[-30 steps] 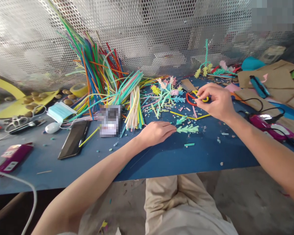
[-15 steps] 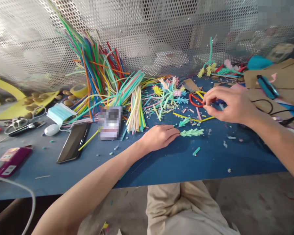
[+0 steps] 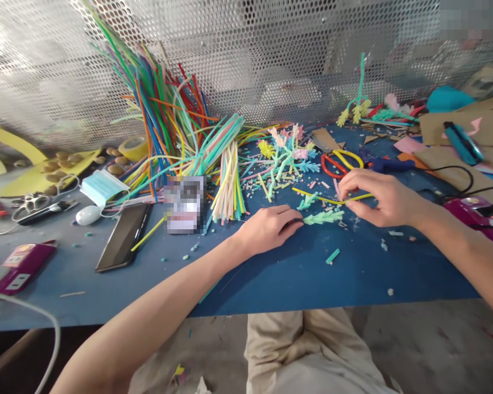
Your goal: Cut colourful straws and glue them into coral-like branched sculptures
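Observation:
My left hand (image 3: 271, 227) rests on the blue table (image 3: 271, 273) and pinches the stem end of a pale green fringed straw piece (image 3: 324, 217). My right hand (image 3: 380, 197) is a little to the right, fingers closed on a long yellow straw (image 3: 318, 197) that lies across the table. Red and yellow scissors (image 3: 339, 161) lie just behind my right hand, untouched. A branching figure of pastel straws (image 3: 287, 153) stands behind the scissors' left side. Small cut straw bits lie scattered around both hands.
A large bundle of coloured straws (image 3: 164, 120) leans on the perforated metal screen (image 3: 246, 54). A phone (image 3: 123, 235), face mask (image 3: 102, 186), white mouse (image 3: 87, 214) and purple box (image 3: 18, 265) lie left. Cardboard (image 3: 464, 131), a glue gun (image 3: 384, 163) and cables sit right.
My right hand has left the scissors, moved down and toward me, and closed on the yellow straw. My left hand has kept its hold on the green fringed piece.

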Motion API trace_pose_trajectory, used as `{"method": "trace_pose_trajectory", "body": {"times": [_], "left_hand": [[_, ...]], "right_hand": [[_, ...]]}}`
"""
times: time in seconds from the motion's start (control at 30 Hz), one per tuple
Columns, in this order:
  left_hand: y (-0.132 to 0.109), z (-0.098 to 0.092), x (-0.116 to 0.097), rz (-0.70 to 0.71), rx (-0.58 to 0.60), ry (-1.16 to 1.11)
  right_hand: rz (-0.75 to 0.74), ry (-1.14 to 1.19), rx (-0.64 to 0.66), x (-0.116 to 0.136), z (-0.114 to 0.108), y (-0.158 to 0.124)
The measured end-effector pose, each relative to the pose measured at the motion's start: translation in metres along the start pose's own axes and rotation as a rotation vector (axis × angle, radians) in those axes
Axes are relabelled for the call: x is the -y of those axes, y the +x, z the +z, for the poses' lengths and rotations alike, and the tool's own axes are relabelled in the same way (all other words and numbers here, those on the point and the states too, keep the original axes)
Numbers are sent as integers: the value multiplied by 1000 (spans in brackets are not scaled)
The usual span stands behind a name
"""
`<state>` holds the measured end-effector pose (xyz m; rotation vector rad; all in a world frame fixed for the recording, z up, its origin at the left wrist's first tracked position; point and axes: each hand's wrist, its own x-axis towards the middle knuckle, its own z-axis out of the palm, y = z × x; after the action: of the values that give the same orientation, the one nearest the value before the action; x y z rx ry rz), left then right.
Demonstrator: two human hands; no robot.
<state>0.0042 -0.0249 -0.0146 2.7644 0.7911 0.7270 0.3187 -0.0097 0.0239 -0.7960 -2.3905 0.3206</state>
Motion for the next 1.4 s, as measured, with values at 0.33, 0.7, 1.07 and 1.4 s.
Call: {"method": "trace_pose_trajectory", "body": {"times": [0.33,0.7,1.07,1.4], "left_hand": [[5,-9,-6,-75,-361,-35],[5,-11,-6,19,-473,169],[6,-18,-3,111,-504,396],[8,-22,-5,101,-494,394]], "right_hand": [[-113,-83,-2,24,35,5],[-134,-98,28,30,38,5],[-135,-25,88,32,38,3],[-151,20,152,30,40,2]]}}
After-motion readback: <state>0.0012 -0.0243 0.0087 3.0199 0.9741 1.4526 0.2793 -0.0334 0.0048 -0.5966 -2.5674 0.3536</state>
